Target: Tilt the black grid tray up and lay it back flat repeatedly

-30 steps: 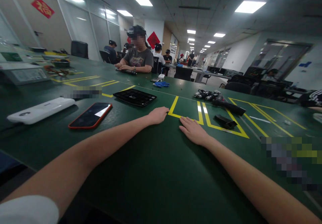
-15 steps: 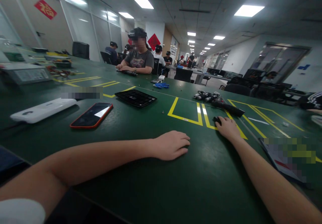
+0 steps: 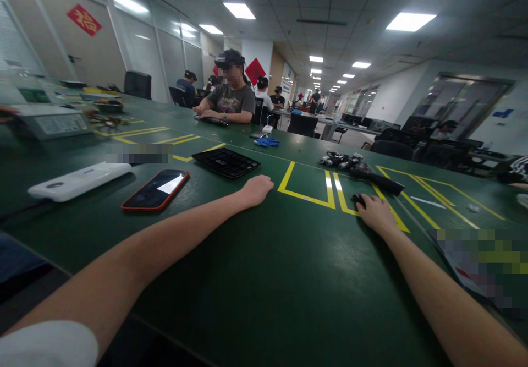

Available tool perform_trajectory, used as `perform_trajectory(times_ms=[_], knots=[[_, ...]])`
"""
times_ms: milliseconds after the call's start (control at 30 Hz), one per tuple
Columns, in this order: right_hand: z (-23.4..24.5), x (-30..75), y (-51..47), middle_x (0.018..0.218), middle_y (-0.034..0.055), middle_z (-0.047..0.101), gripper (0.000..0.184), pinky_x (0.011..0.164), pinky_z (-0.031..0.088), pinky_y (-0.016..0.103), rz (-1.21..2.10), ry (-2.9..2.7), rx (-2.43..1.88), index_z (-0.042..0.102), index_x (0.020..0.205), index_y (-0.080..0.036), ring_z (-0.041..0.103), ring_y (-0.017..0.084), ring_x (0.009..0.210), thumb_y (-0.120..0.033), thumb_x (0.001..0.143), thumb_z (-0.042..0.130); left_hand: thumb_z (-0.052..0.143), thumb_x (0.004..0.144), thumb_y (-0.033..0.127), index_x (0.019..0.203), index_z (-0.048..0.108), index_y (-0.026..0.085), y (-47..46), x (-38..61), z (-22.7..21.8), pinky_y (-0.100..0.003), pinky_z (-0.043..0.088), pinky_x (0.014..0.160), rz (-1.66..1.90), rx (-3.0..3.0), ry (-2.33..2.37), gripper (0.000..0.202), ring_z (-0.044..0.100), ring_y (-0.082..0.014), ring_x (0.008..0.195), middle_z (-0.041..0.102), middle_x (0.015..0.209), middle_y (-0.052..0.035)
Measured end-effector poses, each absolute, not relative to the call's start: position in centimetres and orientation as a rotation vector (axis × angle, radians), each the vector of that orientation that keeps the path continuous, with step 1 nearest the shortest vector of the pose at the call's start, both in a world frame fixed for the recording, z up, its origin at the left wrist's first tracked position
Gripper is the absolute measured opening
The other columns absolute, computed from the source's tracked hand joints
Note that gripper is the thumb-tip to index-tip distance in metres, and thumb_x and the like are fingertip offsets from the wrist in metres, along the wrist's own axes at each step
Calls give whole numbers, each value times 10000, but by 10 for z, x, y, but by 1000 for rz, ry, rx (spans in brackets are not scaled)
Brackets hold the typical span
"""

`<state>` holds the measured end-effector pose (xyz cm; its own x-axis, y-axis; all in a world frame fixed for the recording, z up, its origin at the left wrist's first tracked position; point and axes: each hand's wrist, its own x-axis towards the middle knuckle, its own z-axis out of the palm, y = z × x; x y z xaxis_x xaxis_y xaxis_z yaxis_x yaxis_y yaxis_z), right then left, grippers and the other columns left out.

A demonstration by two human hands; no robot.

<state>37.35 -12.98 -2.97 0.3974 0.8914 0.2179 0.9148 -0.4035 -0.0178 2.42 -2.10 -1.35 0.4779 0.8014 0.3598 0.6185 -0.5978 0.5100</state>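
Observation:
My left hand [image 3: 256, 190] rests on the green table with its fingers curled in and close together. Whatever lies under the fingertips is hidden or too small to make out. Just behind it is a flat black tray-like panel [image 3: 226, 163] with a gridded surface. Farther right, my right hand [image 3: 377, 212] is closed on a small dark object [image 3: 358, 198] beside the yellow tape [image 3: 341, 193]. Only one end of that object shows past the fingers. A black cylindrical tool [image 3: 381, 181] and a bundle of black cables with metal connectors [image 3: 340, 159] lie beyond my right hand.
On the left are an orange-edged phone [image 3: 157, 191], a white elongated device [image 3: 80, 181] and a grey box [image 3: 51, 122]. Blue gloves [image 3: 267, 142] lie farther back. Across the table sits a person [image 3: 233, 94]. A partly blurred packet [image 3: 474, 268] is at the right.
My left hand has moved forward and left, from lying flat with fingers spread to curled fingers near the black panel. My right hand stays on the dark object. The view has shifted slightly.

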Motion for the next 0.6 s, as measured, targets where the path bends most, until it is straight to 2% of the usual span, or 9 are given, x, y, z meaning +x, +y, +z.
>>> perform_trajectory(times_ms=[67,167,267,367,433,533,600], knots=[[-30,374,-130,1313,196,482,527,902,411,506,-268,-1643,-2509,442,1322,-143,414,381,1196,-392,886,282,624,718,112,677,647,145,-12,21,-8,-320,482,801,992,2150,1253,58,620,-188,790,648,718,-52],[-30,373,-130,1300,194,493,519,915,408,499,-279,-1641,-2513,447,1317,-143,420,373,1193,-385,886,291,496,804,130,725,612,127,13,4,13,-292,511,634,1136,1937,1416,140,597,-151,602,604,623,-46],[-30,372,-130,1292,190,496,518,926,406,502,-278,-1624,-2519,445,1319,-143,414,374,1199,-382,883,299,437,816,127,709,577,128,41,-29,39,-255,501,579,1220,1762,1573,176,593,-144,581,562,576,-45],[-28,370,-132,1303,182,488,515,947,398,499,-245,-1599,-2513,447,1317,-148,396,371,1222,-382,878,312,485,798,216,729,592,143,63,-61,47,-277,495,571,1186,1687,1741,147,621,-200,655,574,591,-62],[-28,369,-132,1348,172,450,517,975,368,538,-237,-1560,-2504,438,1322,-163,358,374,1259,-389,870,330,598,719,294,750,623,145,73,-77,41,-334,500,632,1096,1687,1865,154,633,-286,807,626,676,-99],[-28,370,-132,1447,162,331,585,983,289,654,-258,-1429,-2499,361,1367,-178,255,407,1320,-440,844,371,717,579,389,805,666,122,83,-88,29,-429,459,813,807,1809,2082,353,543,-407,1058,674,906,-174],[-28,373,-130,1442,192,329,638,980,285,659,-197,-1360,-2497,341,1374,-135,263,426,1314,-458,828,400,686,602,484,848,675,109,86,-90,24,-446,427,870,520,2024,2118,449,502,-425,1118,664,994,-205]])
